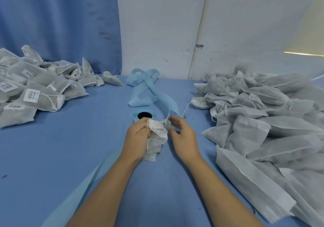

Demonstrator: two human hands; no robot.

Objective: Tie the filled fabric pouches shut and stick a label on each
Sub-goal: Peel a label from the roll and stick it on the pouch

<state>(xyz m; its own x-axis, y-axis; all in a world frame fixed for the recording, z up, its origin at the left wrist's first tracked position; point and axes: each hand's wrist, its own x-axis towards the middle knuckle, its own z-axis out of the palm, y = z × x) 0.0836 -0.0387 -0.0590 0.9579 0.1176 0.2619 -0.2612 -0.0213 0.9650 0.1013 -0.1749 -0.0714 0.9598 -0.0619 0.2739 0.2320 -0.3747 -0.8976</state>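
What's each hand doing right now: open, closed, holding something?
Left hand: grips the pouch at its gathered neck.
Right hand: fingertips at the label; whether it pinches it cannot be told.

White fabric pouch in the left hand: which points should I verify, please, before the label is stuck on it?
1. Left hand grips the filled grey-white fabric pouch at its gathered neck: ok.
2. Neck tied shut: cannot tell; a string hangs loose below.
3. Right hand pinches the small white barcode label: ok.
4. Label fully off the light-blue backing strip: cannot tell.
5. Label faces flat pouch fabric: not ok; it is beside the bunched neck.
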